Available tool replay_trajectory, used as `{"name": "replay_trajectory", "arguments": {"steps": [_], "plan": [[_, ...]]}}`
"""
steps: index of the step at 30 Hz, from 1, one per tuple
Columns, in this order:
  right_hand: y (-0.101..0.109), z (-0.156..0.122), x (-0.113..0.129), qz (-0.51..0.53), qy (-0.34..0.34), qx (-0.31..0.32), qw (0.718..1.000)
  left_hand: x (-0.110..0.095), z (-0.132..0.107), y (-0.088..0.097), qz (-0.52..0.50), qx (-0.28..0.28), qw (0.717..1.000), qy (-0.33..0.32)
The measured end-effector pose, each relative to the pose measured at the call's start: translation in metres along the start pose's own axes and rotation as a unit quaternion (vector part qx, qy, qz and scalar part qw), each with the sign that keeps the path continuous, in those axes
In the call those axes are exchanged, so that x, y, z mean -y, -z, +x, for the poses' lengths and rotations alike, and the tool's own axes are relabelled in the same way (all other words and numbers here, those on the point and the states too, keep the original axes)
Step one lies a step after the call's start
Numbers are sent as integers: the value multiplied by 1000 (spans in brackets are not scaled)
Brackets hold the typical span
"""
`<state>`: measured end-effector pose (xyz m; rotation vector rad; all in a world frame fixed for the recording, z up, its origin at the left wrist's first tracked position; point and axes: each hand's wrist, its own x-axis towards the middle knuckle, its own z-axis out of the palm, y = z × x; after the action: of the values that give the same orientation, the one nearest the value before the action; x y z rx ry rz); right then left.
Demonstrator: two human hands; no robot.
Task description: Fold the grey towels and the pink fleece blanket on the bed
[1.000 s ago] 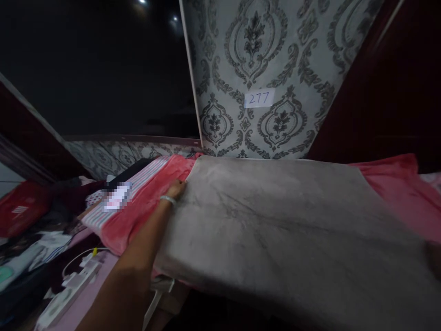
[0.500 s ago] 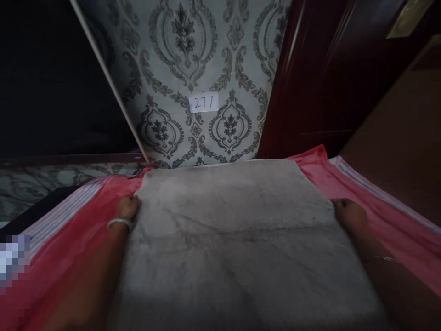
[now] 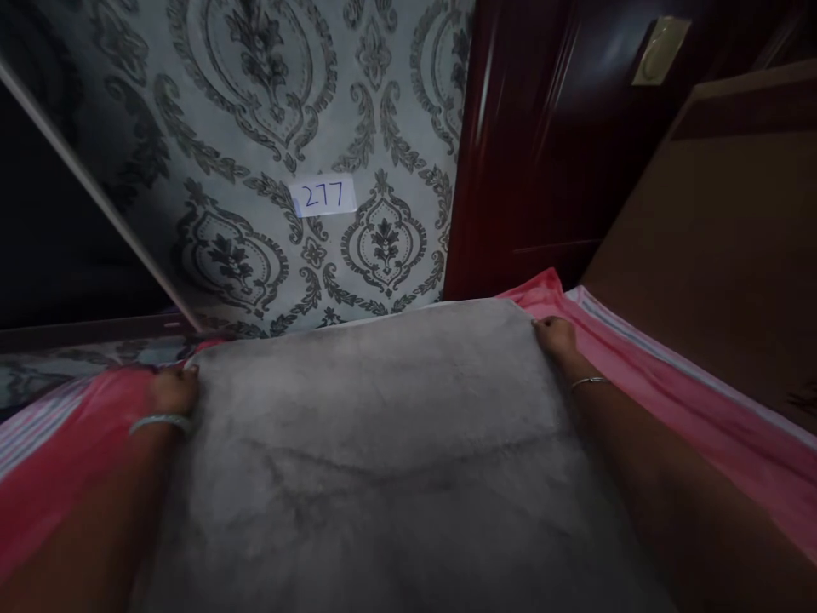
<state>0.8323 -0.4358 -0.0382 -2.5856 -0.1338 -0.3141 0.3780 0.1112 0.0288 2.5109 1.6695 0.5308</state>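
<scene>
A grey plush cloth [image 3: 383, 400] lies spread out in front of me, with shallow creases across its middle. My left hand [image 3: 176, 392], slightly blurred, is closed on its left edge near the far left corner. On the other side my right hand [image 3: 555, 337] pinches the right edge, a little below the far right corner. Beneath the cloth is a red-pink blanket [image 3: 638, 366] with a striped border, showing on both sides. Each wrist wears a bracelet. The near edge of the cloth is out of view.
Patterned wallpaper [image 3: 268, 128] with a paper label [image 3: 323, 196] reading 277 rises behind the far edge. To its right stand a dark red wooden door [image 3: 529, 153] and a large cardboard box [image 3: 721, 247]. A black screen [image 3: 57, 230] is at the left.
Both hands have shifted toward the far corners of the cloth, the right one most plainly. The view has turned to the right, so the wall and label appear further left.
</scene>
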Motion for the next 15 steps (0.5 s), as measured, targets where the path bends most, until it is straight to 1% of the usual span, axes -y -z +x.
{"name": "replay_trajectory", "arguments": {"steps": [3,6,8,11,12,13,14,15], "plan": [[-11,1,0,-14,-44,5,999,0,1,-14,9,6,1000,24],[-18,-3,-4,-20,-63,14,998,2,-1,-26,12,8,999,35],[-17,-5,-9,-20,-69,19,997,4,-4,-29,9,5,999,38],[-10,-5,-10,-21,-81,27,996,6,-7,-23,8,-10,999,51],[-7,-5,-5,-29,-75,23,997,2,-8,-19,13,-28,998,54],[-5,-8,3,-41,-56,13,998,-4,-11,-15,18,-54,998,39],[-4,-13,15,-56,-16,0,998,-14,-15,-13,20,-78,997,-1],[-5,-22,31,-66,47,-13,997,-28,-22,-12,17,-95,993,-65]]}}
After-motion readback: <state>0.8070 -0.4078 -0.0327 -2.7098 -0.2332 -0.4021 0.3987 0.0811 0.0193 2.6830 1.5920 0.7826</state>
